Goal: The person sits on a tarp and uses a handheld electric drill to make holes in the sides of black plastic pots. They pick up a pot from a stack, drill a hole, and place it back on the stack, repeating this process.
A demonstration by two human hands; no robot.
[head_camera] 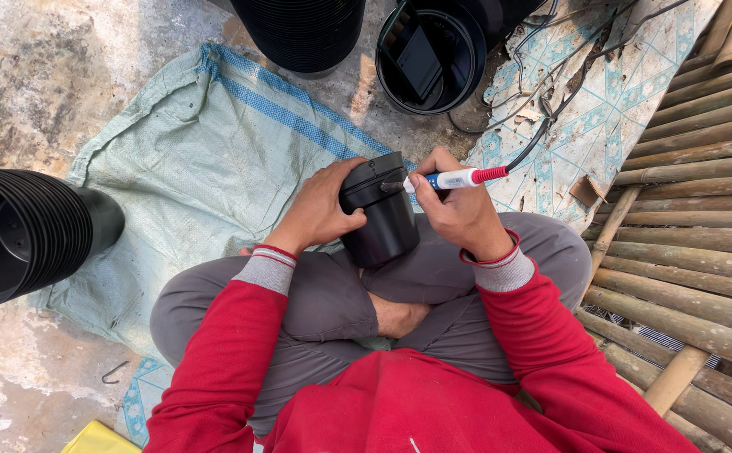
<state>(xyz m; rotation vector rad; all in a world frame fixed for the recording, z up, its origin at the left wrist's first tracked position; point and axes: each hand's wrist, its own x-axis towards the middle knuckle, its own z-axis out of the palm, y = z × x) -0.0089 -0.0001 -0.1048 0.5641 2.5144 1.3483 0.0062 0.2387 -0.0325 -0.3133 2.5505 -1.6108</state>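
Note:
I sit cross-legged in grey trousers and a red top. My left hand grips a small black plastic pot lying on its side over my lap, bottom end turned away from me. My right hand holds a corded pen-shaped tool with a white and blue body and a red collar. Its metal tip touches the pot's upper side near the bottom rim. A black cord runs from the tool up to the right.
A stack of nested black pots lies on its side at the left, on a green woven sack. Another pot stack and a black bucket stand ahead. A bamboo slat platform fills the right. Tangled wires lie on a patterned mat.

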